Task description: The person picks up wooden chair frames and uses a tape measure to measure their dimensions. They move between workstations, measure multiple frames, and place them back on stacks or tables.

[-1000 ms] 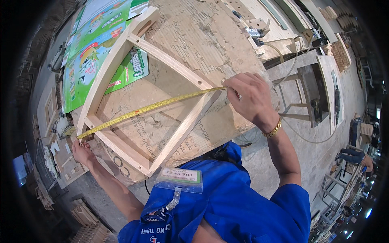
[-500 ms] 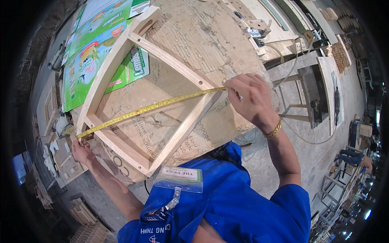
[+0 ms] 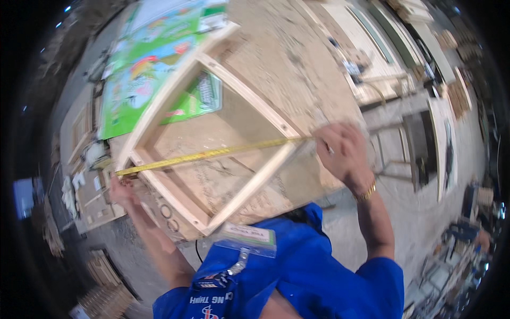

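Note:
A yellow tape measure [image 3: 212, 153] is stretched diagonally over a pale wooden frame [image 3: 254, 185] with a curved left side, lying on the cardboard-covered worktop. My left hand [image 3: 125, 193] is closed on the tape's left end, at the frame's left corner. At the other end, just past the right corner, my right hand [image 3: 344, 155] has its fingers closed round the tape. Motion blurs both hands, and whatever lies inside the right palm is hidden.
Under the frame's far left part lies a green printed cardboard sheet [image 3: 125, 114]. The brown cardboard worktop [image 3: 287, 58] extends beyond the frame. A small wooden stand [image 3: 419, 143] is on the right, near a bench with boards and tools [image 3: 366, 50]. Stacked wood [image 3: 106, 290] lies at lower left.
The view has shifted, so the frame, tape and both hands appear further right and a little lower. Both hands keep their hold, with the tape still across the frame.

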`<act>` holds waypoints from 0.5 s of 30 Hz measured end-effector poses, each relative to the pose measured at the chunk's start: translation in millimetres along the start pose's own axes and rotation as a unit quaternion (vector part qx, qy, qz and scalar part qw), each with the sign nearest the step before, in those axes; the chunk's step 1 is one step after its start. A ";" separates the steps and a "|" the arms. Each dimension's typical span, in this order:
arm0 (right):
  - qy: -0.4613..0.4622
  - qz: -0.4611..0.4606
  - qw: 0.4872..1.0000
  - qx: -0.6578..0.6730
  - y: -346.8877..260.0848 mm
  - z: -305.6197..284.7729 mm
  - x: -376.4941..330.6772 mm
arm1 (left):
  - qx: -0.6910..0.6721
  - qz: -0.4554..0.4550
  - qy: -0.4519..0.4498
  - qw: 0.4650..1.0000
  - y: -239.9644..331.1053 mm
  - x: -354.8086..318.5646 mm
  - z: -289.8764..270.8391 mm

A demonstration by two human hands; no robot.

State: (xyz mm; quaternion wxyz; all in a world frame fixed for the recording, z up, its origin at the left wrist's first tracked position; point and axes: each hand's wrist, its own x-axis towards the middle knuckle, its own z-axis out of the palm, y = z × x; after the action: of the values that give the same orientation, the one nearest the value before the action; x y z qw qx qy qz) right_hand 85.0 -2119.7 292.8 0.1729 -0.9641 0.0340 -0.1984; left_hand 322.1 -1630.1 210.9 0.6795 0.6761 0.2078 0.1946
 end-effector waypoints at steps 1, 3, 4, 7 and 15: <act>0.011 -0.007 1.000 0.008 0.8 1.0 -2.3 | -0.009 -0.004 0.016 1.000 2.6 -7.3 7.1; 0.030 -0.032 0.999 0.021 -0.5 -5.6 -5.8 | 0.003 0.002 -0.004 1.000 20.6 -16.9 15.3; -0.012 -0.020 0.999 0.044 -4.6 -11.0 -4.4 | 0.011 0.003 -0.013 1.000 29.8 -22.9 16.0; -0.076 0.009 0.988 0.133 -18.4 -22.6 -0.8 | -0.027 0.049 -0.024 0.998 64.1 -47.4 17.7; 0.006 0.027 0.967 0.253 -15.8 4.6 -11.7 | 0.234 0.206 -0.171 0.935 109.6 -152.1 65.9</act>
State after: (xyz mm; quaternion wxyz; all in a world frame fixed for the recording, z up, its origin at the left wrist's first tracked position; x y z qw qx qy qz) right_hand 76.0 -2101.8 290.0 0.4164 -0.8866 0.0096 -0.2011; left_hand 232.5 -1767.3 323.3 0.4724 0.8670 -0.0157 0.1577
